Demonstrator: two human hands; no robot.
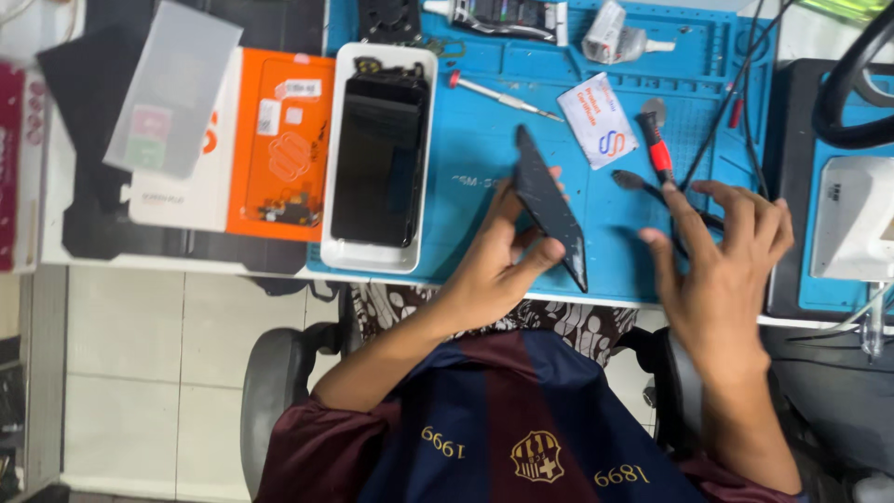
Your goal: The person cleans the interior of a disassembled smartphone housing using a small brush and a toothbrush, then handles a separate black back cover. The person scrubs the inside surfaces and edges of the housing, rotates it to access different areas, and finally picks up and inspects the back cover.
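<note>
Left hand (498, 265) clamped on a dark phone panel (551, 207), thumb and fingers pinching its long edges, panel tilted on edge above the blue work mat (484, 140); right hand (722, 256) apart from it, fingers spread and holding nothing, hovering near black tweezers (643, 184) and a red-handled screwdriver (656, 149). Left of the hands: an orange-and-white box (237, 140), then a white tray (382, 154) holding a dark phone; a small screwdriver (503, 97) and a white packet (598, 119) lie between tray and red tool.
</note>
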